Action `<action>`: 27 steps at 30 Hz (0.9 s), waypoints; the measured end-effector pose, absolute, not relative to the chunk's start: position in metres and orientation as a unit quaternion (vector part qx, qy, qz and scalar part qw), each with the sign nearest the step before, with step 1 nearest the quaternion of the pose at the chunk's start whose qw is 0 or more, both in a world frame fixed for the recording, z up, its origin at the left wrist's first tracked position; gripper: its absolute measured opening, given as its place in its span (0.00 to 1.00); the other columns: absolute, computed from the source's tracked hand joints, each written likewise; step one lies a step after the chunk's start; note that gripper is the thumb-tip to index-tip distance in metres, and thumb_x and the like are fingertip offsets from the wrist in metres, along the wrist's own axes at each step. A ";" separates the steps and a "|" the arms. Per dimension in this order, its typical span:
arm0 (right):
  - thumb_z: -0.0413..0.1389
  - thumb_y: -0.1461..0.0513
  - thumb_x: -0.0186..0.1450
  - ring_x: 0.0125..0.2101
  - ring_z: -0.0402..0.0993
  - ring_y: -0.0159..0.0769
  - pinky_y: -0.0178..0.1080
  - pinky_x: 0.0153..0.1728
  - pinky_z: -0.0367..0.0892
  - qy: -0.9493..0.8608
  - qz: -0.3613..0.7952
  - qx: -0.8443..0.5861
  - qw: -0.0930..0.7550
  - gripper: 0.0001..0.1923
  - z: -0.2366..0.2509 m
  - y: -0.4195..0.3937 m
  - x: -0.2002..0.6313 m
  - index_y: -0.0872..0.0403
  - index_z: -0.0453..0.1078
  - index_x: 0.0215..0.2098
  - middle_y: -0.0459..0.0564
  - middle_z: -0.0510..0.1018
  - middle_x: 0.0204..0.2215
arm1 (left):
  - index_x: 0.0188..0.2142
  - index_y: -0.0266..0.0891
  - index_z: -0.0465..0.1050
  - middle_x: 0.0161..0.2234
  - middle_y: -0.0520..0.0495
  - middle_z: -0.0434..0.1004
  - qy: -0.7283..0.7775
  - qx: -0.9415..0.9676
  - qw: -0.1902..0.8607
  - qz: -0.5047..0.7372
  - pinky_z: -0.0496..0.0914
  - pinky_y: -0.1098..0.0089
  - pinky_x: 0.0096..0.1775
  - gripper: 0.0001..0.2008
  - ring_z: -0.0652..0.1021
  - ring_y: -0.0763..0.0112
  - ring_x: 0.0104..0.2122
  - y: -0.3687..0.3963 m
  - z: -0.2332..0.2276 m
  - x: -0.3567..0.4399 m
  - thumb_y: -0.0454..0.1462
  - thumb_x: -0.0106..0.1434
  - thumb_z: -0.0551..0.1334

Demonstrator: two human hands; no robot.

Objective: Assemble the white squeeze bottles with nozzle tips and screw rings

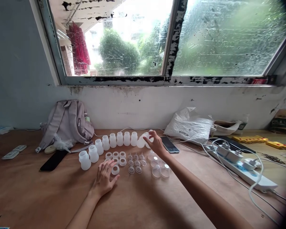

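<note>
Small frosted-white baby bottles (106,143) without tops stand in a curved row across the table. At the row's right end, my right hand (156,146) has its thumb and fingers around a bottle (147,136), which it partly hides; it sits close against a neighbouring bottle (140,142). My left hand (105,178) rests over the left edge of a group of white screw rings (122,161), fingers spread. A ring (115,170) lies between its thumb and fingers, not gripped. To their right are several clear bottle nipples (137,163) and clear dome caps (156,171).
A phone (169,144) lies just beyond my right forearm. A white power strip (243,168) with tangled cables is at right. Behind stand a silver plastic bag (189,125) and, at left, a backpack (70,124), with a black phone (53,160) before it.
</note>
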State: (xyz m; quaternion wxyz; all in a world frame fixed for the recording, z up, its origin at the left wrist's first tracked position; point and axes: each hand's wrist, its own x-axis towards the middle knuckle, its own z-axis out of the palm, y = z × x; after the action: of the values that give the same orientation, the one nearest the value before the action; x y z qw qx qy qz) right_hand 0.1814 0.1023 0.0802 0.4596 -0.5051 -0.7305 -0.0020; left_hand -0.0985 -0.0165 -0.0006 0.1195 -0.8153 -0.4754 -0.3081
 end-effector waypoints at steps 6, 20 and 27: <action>0.47 0.52 0.61 0.26 0.68 0.34 0.35 0.25 0.64 -0.626 0.236 -0.449 0.593 0.19 0.062 0.041 0.191 0.54 0.57 0.46 0.45 0.69 0.24 | 0.50 0.41 0.58 0.48 0.40 0.65 -0.412 -0.832 0.087 -0.361 0.62 0.58 0.47 0.22 0.67 0.58 0.49 -0.021 0.006 -0.081 0.40 0.56 0.57; 0.41 0.56 0.64 0.18 0.63 0.30 0.32 0.19 0.57 -0.671 0.269 -0.486 0.492 0.12 0.025 -0.007 0.179 0.52 0.59 0.28 0.42 0.65 0.18 | 0.49 0.42 0.58 0.41 0.42 0.66 -0.401 -0.814 0.077 -0.413 0.66 0.61 0.43 0.25 0.69 0.60 0.42 -0.012 0.006 -0.030 0.40 0.53 0.62; 0.38 0.60 0.65 0.16 0.60 0.30 0.33 0.19 0.54 -0.722 0.179 -0.481 0.463 0.16 0.025 -0.008 0.182 0.53 0.58 0.22 0.43 0.63 0.15 | 0.45 0.40 0.61 0.39 0.44 0.69 -0.367 -0.832 -0.204 -0.362 0.67 0.68 0.38 0.20 0.72 0.65 0.36 -0.021 0.014 -0.019 0.39 0.52 0.59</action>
State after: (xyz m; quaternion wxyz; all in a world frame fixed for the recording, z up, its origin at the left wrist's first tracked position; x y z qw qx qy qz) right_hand 0.1818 -0.0085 0.0253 0.4630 -0.4814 -0.7224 0.1787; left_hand -0.0189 -0.0214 0.0135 -0.2042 -0.8323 -0.3670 -0.3618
